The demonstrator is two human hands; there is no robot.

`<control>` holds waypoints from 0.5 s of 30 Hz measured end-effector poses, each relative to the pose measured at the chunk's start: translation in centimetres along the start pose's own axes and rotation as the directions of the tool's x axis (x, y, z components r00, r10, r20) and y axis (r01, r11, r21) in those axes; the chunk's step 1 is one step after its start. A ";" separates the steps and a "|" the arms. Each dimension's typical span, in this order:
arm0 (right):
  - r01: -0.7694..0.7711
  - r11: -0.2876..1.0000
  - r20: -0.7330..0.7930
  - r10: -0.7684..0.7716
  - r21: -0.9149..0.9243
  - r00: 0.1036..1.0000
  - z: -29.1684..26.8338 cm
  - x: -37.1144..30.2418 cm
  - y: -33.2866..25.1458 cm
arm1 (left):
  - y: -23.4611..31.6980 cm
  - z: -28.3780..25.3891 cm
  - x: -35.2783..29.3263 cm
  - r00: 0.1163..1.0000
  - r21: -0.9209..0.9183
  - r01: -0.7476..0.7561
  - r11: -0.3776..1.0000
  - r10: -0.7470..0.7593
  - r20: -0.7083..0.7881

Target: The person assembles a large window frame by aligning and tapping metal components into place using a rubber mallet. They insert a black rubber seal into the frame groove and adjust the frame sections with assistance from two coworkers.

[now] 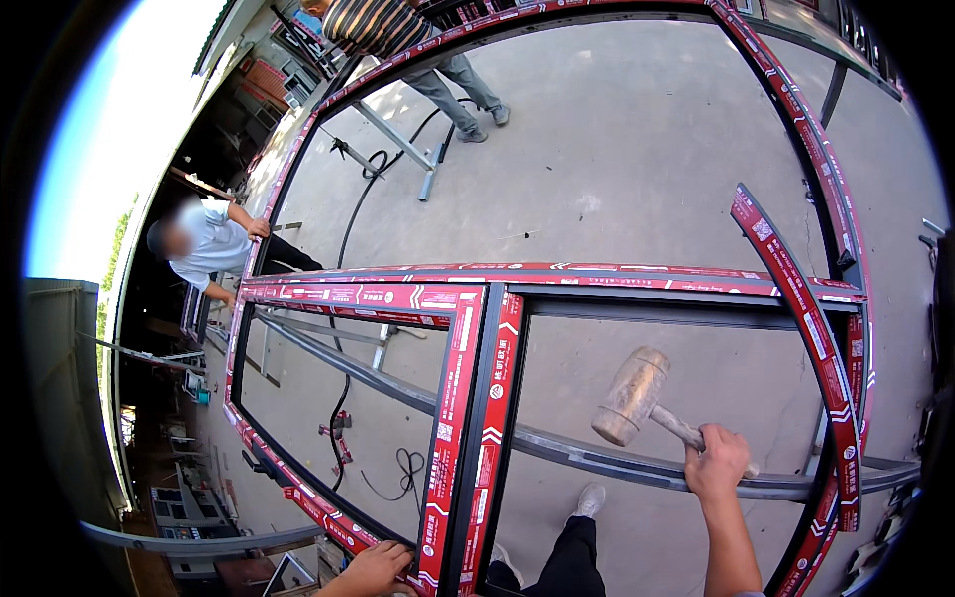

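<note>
My right hand [718, 463] is closed round the handle of a wooden mallet [637, 388]. The mallet's barrel-shaped head hangs over the lower right opening of a large window frame [497, 398], whose dark profiles carry red printed film. At the frame's near edge, left of the central upright, my left hand [373, 569] grips the profile with bent fingers; its underside is hidden. A separate red-filmed profile strip [796, 289] slants across the right side, its upper end jutting past the crossbar.
Grey metal support rails [597, 460] run beneath the frame. A co-worker in a white shirt [214, 239] touches its left side; another person in a striped shirt [378, 30] stands beyond its far edge. A black hose [348, 234] and a red power tool [338, 438] lie on the floor.
</note>
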State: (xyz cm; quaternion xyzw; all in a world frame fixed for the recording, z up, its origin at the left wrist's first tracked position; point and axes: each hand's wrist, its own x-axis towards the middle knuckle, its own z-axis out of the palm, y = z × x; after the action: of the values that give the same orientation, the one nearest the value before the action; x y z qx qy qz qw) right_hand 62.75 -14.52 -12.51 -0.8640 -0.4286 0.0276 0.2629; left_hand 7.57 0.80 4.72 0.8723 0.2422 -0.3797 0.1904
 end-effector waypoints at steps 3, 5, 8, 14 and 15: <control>0.004 1.000 0.021 -0.003 -0.015 1.000 0.2 -0.2 -0.1 | -0.8 0.9 0.6 1.000 -0.053 0.011 0.999 -0.010 0.013; -0.011 1.000 0.004 0.011 -0.025 1.000 0.5 -0.5 0.0 | -1.0 1.1 0.1 0.998 -0.060 0.004 0.998 -0.007 -0.064; -0.015 0.999 0.012 0.015 -0.033 1.000 0.8 -0.7 0.2 | -0.8 0.2 0.0 0.993 -0.144 0.108 0.984 -0.100 0.068; -0.033 0.996 0.059 0.038 -0.083 0.997 0.8 -0.8 0.5 | 0.5 -5.7 -4.4 0.987 -0.121 0.018 0.993 -0.037 -0.157; -0.031 0.996 0.068 0.037 -0.088 0.997 0.9 -0.8 0.7 | 0.7 -6.7 -5.4 0.986 -0.093 0.015 0.996 -0.030 -0.166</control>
State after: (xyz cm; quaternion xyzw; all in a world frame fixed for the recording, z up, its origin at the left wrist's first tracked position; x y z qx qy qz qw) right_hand 62.46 -15.03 -13.78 -0.8803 -0.4234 0.0433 0.2096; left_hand 8.61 2.18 13.15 0.8887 0.2844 -0.2957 0.2047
